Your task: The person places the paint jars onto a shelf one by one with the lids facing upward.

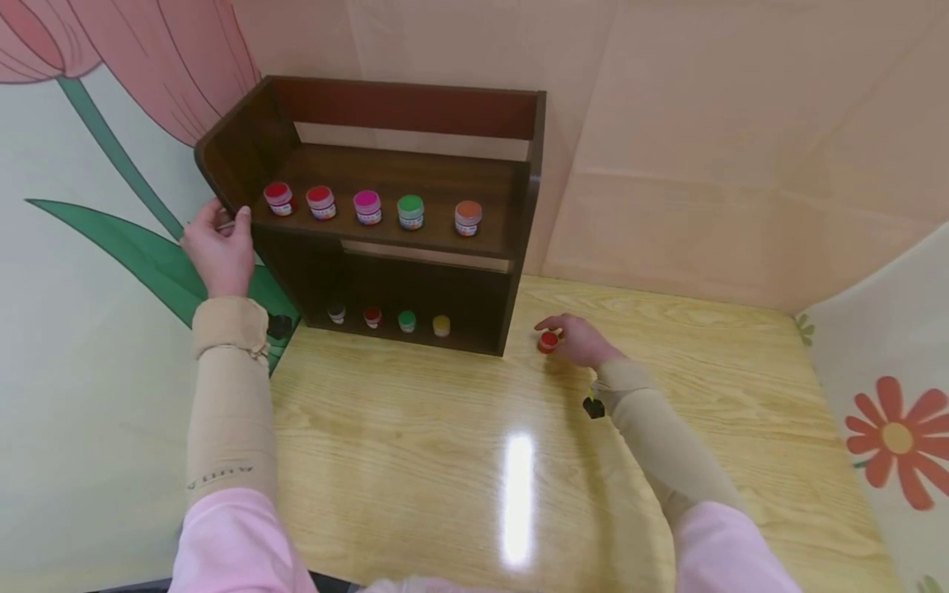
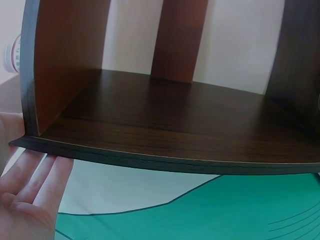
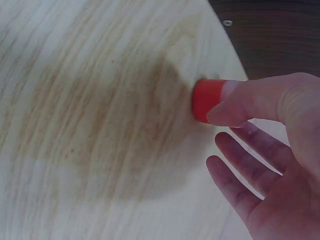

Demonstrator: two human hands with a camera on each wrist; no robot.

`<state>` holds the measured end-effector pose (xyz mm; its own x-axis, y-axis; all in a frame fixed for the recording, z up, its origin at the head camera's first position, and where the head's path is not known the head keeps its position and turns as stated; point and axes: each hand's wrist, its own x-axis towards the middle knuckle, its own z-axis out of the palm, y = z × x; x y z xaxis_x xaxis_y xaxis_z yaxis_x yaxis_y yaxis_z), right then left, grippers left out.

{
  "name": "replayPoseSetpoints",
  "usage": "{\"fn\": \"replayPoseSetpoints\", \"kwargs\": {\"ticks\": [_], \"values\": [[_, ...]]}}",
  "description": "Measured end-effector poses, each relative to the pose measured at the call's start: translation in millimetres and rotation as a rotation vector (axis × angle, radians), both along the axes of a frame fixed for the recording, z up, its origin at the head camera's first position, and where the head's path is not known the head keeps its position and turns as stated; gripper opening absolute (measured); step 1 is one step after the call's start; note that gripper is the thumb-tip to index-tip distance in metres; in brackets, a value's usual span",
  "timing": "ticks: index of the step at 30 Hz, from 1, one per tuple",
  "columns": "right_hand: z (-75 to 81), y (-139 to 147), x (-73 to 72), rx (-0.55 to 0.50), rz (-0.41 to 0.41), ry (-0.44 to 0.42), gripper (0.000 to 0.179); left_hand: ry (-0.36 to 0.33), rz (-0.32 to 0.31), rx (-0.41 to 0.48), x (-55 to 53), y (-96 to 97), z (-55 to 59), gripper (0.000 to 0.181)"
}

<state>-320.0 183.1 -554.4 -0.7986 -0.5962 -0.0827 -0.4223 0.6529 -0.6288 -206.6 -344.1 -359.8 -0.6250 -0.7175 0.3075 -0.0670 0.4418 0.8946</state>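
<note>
My left hand grips the left side edge of a dark brown two-tier shelf. In the left wrist view its fingers lie along the outside of the side panel. To the right of the shelf, my right hand pinches a small red paint jar at the table. The right wrist view shows the thumb against this jar, with the other fingers spread apart and the index finger mostly hidden. Along the upper board stand several paint jars, among them a pink jar and an orange jar.
On the lower tier stand several more jars, including a green jar and a yellow jar. The shelf rests on a light wooden table. A peach-coloured cloth hangs behind, and a flower-printed wall covering borders the left.
</note>
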Motion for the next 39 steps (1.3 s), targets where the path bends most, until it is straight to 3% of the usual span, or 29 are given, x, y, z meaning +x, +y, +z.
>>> {"fn": "replayPoseSetpoints", "kwargs": {"ticks": [18,30,39], "values": [[-8.1,-4.5,1.6,0.039,-0.008,0.066,0.037,0.009,0.007,0.000,-2.1,-1.4,-1.4,0.037],[-17.2,-6.4,-2.6,0.065,-0.060,0.081,0.027,0.008,0.007,-0.015,-2.5,-1.4,-1.5,0.037],[-13.8,-6.6,-1.9,0.090,-0.051,0.101,0.027,0.020,0.008,-0.019,-2.5,-1.6,-0.7,0.036]]}}
